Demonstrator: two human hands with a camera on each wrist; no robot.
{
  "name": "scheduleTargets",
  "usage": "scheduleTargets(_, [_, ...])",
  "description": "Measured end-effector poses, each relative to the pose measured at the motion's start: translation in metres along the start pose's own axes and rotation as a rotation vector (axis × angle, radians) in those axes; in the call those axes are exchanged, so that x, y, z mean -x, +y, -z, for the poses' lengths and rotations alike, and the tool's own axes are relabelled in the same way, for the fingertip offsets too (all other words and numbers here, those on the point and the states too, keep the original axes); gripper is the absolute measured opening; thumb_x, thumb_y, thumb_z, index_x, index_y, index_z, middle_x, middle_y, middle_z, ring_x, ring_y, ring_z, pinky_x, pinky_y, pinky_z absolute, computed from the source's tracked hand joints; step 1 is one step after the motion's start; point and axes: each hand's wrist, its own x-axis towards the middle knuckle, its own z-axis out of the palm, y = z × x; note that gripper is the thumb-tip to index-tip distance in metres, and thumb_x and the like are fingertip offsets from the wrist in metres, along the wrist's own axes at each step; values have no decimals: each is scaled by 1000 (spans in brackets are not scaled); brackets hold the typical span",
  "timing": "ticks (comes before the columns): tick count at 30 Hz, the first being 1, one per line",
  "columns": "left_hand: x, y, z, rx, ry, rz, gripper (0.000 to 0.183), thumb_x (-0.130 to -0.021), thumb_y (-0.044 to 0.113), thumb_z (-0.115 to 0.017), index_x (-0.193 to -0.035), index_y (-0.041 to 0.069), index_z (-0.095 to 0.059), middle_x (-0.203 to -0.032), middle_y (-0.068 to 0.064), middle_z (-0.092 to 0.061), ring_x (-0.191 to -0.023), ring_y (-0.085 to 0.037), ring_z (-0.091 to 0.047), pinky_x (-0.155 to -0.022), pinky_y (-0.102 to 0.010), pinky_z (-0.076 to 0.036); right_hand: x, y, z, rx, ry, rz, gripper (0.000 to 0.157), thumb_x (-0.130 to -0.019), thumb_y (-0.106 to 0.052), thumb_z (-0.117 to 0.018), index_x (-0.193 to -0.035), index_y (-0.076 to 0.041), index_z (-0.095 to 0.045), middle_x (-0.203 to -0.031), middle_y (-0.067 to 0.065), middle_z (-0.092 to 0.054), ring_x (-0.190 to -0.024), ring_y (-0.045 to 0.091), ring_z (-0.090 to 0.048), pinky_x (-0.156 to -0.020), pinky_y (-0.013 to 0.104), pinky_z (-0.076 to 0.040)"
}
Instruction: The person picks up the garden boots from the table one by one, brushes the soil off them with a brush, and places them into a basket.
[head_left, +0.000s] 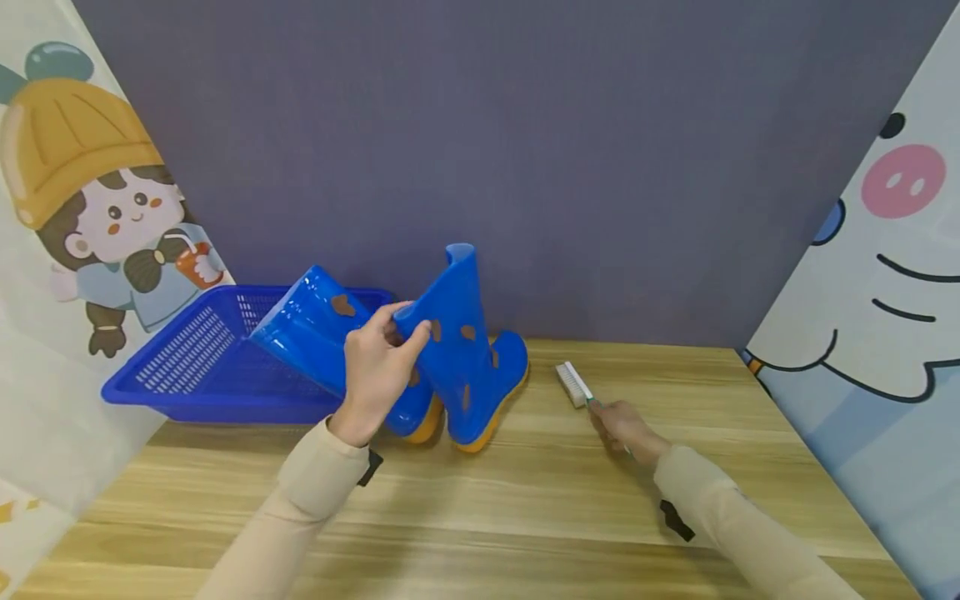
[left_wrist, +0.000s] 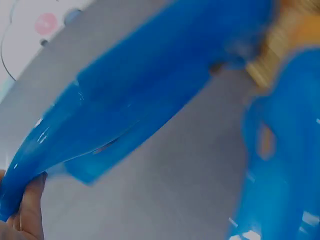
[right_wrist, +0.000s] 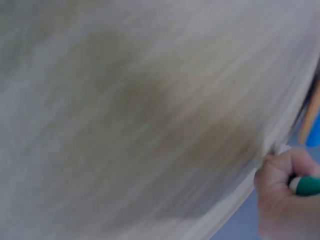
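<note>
My left hand (head_left: 377, 371) pinches the top rim of a blue rubber boot (head_left: 457, 358) with brown patches and a yellow-orange sole. That boot leans with its shaft squeezed flat, as the left wrist view also shows at the fingers (left_wrist: 31, 210). Behind my left hand a second blue boot (head_left: 307, 321) tilts over the edge of the blue basket, its sole end on the table. To the right, my right hand (head_left: 626, 432) grips the green-and-white handle of a scrub brush (head_left: 573, 385) with pale bristles. In the right wrist view the green handle end (right_wrist: 307, 185) sticks out of the fist.
A blue plastic basket (head_left: 225, 408) with slotted walls stands at the left on the wooden table (head_left: 525, 525). A grey panel (head_left: 525, 167) rises along the table's back edge. Cartoon-printed panels flank the left (head_left: 45, 417) and right (head_left: 900, 333) sides.
</note>
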Motion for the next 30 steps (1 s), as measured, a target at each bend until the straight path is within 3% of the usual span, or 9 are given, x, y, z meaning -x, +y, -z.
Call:
scheduleTargets(2, [-8,10,-9,45,-40,12,19,-85,11,-65,-101,1,-65,-69,-9,-67,-40,-9,-47,-35,-19,-32,3,-1,5,-39,13,8,39,-101,-24,-29,-73,-4,-49,-53,-6,-31,-47,7,-26,-48,20,-28])
scheduleTargets(4, [-18,18,-19,84,-75,51,17,-87,13,-63,-99,2,-65,-71,-9,-67,-41,-10,-45,-37,-19,-32,7,-2,11,-60,39,16,40,-101,-24,-29,-94,6,-54,-56,-5,-33,-48,7,-28,-48,20,-29])
scheduleTargets(7, [-35,30,-35,171,-122,142,19,-88,15,-61,-102,2,-64,-78,-11,-69,-45,-14,-50,-39,-19,-35,14,-6,20,-62,115,36,47,-100,-26,-32,-123,13,-44,-66,-3,-41,-53,7,-33,-50,22,-34])
scheduleTargets(13, [-61,55,-66,397,-115,305,21,-89,10,-60,-106,-1,-62,-87,-18,-69,-60,-12,-63,-53,-21,-50,31,-22,41,-36,302,83,48,-100,-31,-35,-122,10,-46,-80,-2,-47,-59,4,-38,-53,21,-37])
scheduleTargets(18, [-55,76,-82,607,-62,458,22,-90,12,-59,-109,2,-60,-91,-15,-67,-66,-11,-60,-60,-24,-50,45,-36,54,-51,425,176,52,-98,-35,-38,-124,9,-48,-74,-9,-49,-54,1,-37,-48,18,-36])
scheduleTargets(21, [-39,79,-77,776,-22,571,24,-91,13,-58,-113,4,-57,-100,-12,-65,-78,-12,-63,-71,-29,-53,52,-42,54,-52,470,211,52,-97,-37,-41,-121,8,-51,-71,-11,-51,-53,0,-39,-46,18,-37])
scheduleTargets(24, [-15,65,-61,856,11,646,26,-90,13,-58,-115,3,-56,-101,-10,-65,-83,-13,-64,-75,-29,-53,59,-44,47,-52,464,231,53,-96,-37,-43,-123,7,-51,-71,-10,-52,-52,1,-41,-45,19,-38])
scheduleTargets(27, [8,43,-36,768,-13,621,26,-89,10,-60,-114,3,-57,-96,-8,-66,-80,-11,-65,-69,-25,-53,67,-43,37,-27,419,222,53,-96,-37,-44,-127,7,-49,-73,-6,-53,-51,2,-40,-44,20,-37])
scheduleTargets(30, [22,22,-9,581,-72,507,30,-86,7,-62,-116,6,-59,-96,-9,-67,-73,-10,-65,-65,-24,-53,73,-42,27,-4,362,201,53,-96,-36,-45,-128,6,-48,-76,-3,-53,-51,3,-38,-44,21,-34])
